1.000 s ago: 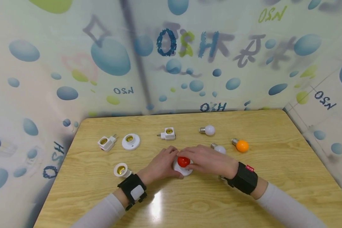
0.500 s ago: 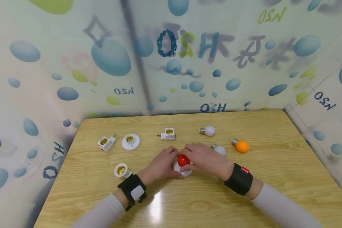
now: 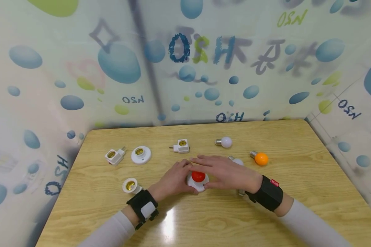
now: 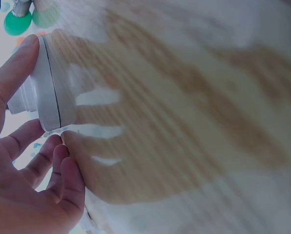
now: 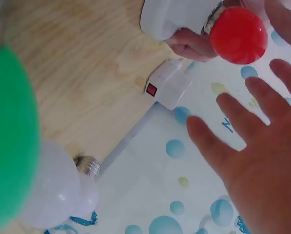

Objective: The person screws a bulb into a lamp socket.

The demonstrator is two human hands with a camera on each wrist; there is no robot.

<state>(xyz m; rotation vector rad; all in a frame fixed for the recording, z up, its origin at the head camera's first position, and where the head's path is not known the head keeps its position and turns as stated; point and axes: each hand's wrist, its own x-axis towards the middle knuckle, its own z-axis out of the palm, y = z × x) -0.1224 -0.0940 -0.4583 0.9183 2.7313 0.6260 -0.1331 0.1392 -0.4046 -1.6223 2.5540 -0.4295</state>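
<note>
A red bulb (image 3: 198,176) sits upright in a round white lamp socket (image 3: 200,188), with a bit of its metal thread showing in the right wrist view. My left hand (image 3: 175,179) holds the socket's base by its rim, thumb on the near side and fingers on the far side. Over the bulb, my right hand (image 3: 227,172) has its fingers spread and straight. A gap shows between those fingers and the red bulb (image 5: 239,35) in the right wrist view. Beneath the right wrist lies a green bulb (image 5: 9,141), mostly hidden in the head view.
To the left are an angled socket (image 3: 131,186), a round socket (image 3: 141,155) and a plug-in socket (image 3: 115,156). Another plug-in socket (image 3: 181,146) lies behind the hands. White bulbs (image 3: 226,142) and an orange bulb (image 3: 261,159) lie to the right. A patterned curtain borders the table's back.
My right hand closed in around the red bulb, then spread its fingers and thumb away from it, shifting slightly right. The left hand stays on the socket.
</note>
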